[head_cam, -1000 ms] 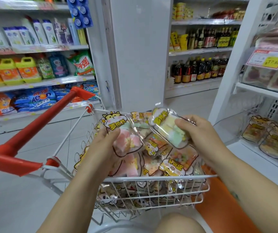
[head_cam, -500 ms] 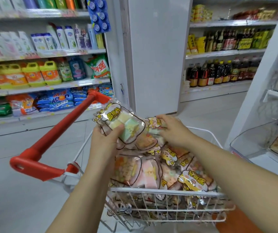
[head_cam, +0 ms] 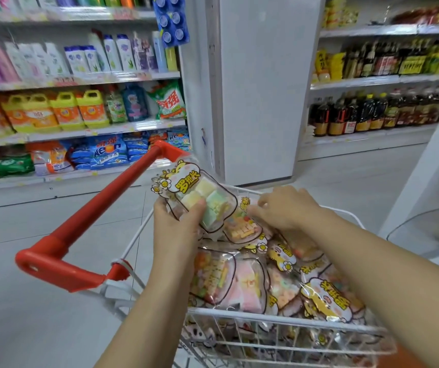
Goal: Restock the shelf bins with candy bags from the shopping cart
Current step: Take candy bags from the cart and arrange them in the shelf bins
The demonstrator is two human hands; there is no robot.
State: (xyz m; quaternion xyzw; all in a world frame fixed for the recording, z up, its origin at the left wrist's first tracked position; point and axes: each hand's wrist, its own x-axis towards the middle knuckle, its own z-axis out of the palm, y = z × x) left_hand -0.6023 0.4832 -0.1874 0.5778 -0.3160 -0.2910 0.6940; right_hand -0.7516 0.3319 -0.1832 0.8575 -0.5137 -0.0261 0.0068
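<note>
A white wire shopping cart (head_cam: 274,318) with a red handle (head_cam: 101,211) stands in front of me, heaped with clear candy bags printed with yellow cartoon labels. My left hand (head_cam: 175,227) grips a candy bag (head_cam: 202,200) of pastel yellow and green cubes, held up over the cart's far left side. My right hand (head_cam: 284,208) reaches down into the pile, its fingers curled onto another candy bag (head_cam: 242,227) of small orange and yellow pieces. A clear shelf bin (head_cam: 425,232) shows at the right edge, blurred.
A white pillar (head_cam: 255,88) rises behind the cart. Shelves of detergent and shampoo (head_cam: 74,107) fill the left. Bottled sauces (head_cam: 377,112) line shelves at the back right. A white shelf upright (head_cam: 430,166) stands at the right, and grey tiled floor (head_cam: 27,301) lies to the left.
The pastel-cube bag passed from my right hand to my left. My right hand dropped into the pile onto another bag. The view turned left, away from the shelf bins.
</note>
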